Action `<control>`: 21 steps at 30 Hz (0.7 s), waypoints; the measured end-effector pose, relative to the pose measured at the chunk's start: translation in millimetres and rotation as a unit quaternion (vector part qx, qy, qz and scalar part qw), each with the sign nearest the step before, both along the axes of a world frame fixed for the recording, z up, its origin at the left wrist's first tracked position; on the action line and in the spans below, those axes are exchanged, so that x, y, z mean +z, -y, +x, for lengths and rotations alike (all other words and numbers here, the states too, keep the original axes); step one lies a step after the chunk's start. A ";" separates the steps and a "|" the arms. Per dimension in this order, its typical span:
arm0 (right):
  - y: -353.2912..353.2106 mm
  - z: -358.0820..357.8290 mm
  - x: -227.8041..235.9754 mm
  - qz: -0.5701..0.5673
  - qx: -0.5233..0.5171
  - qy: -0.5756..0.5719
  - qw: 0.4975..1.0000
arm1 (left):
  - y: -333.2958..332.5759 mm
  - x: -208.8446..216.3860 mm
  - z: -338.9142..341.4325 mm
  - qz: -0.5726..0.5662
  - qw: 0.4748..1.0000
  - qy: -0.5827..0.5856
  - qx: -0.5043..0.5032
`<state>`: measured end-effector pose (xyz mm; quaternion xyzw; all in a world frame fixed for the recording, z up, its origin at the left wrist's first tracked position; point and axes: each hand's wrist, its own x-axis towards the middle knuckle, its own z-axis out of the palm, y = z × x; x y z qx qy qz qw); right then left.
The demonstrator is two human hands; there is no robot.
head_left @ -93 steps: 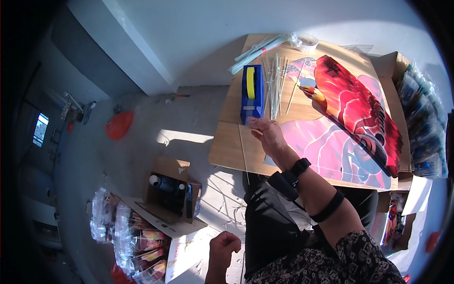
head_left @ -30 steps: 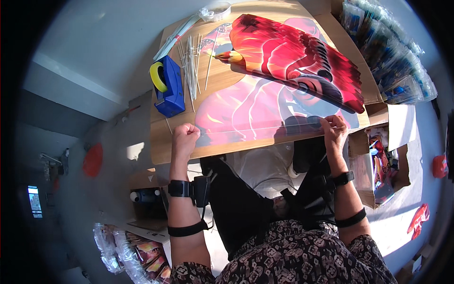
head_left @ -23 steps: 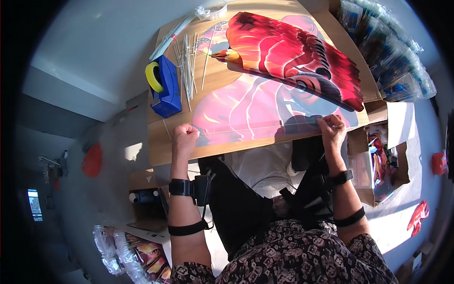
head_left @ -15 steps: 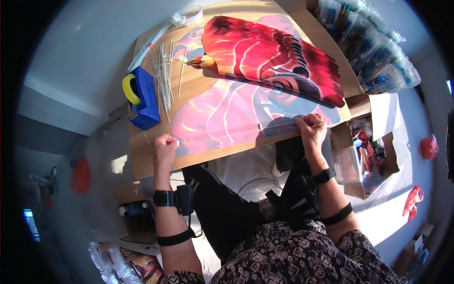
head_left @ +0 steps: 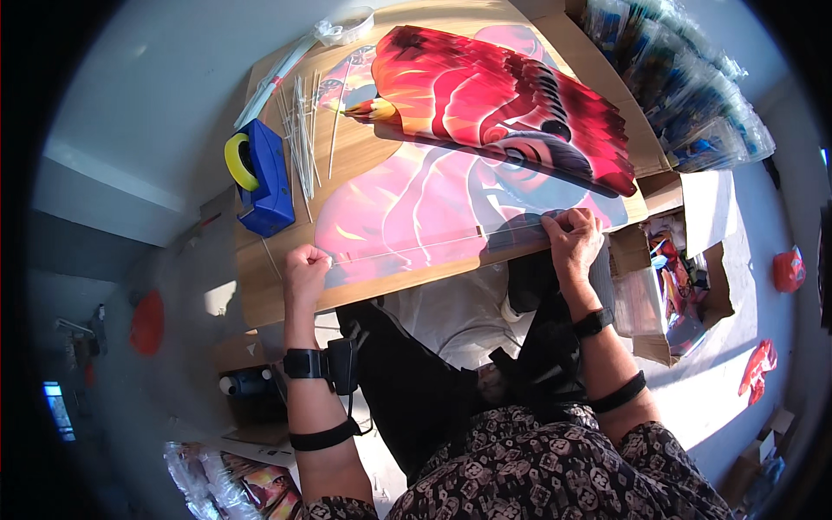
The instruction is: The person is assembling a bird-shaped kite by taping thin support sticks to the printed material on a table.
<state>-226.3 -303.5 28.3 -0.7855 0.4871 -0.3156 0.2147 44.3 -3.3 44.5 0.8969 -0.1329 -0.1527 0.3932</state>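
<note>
A thin pale rod (head_left: 416, 246) stretches between my hands, along the near part of a pale pink, translucent-looking printed sheet (head_left: 381, 204) on the table. Its left end is pinched in my left hand (head_left: 305, 267), near the sheet's lower left corner. My right hand (head_left: 574, 243) is closed on the right end, thumb and fingers pressed together by the sheet's near right edge. A small dark piece (head_left: 479, 231) sits on the rod near its middle. Beyond lies a vivid red, bird-patterned sheet (head_left: 459, 82), its near edge raised over the pale one.
At the table's left side stand a blue tape dispenser (head_left: 267, 178) with yellow tape and several loose thin sticks (head_left: 303, 130). A clear bowl (head_left: 347, 28) is at the far edge. On the right are an open carton (head_left: 715, 282) of colourful pieces and stacked plastic packets (head_left: 672, 87).
</note>
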 end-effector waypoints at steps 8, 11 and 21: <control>4.9 -2.0 1.8 0.014 0.005 -0.040 0.999 | 7.8 1.3 -0.6 0.059 0.997 0.030 -0.028; 3.5 -1.1 3.7 0.016 0.010 -0.041 0.999 | 4.8 -2.8 1.2 0.058 0.996 0.049 -0.040; 7.8 -3.2 -0.2 0.018 0.009 -0.044 0.999 | 18.6 14.0 -4.5 0.099 0.991 0.074 -0.045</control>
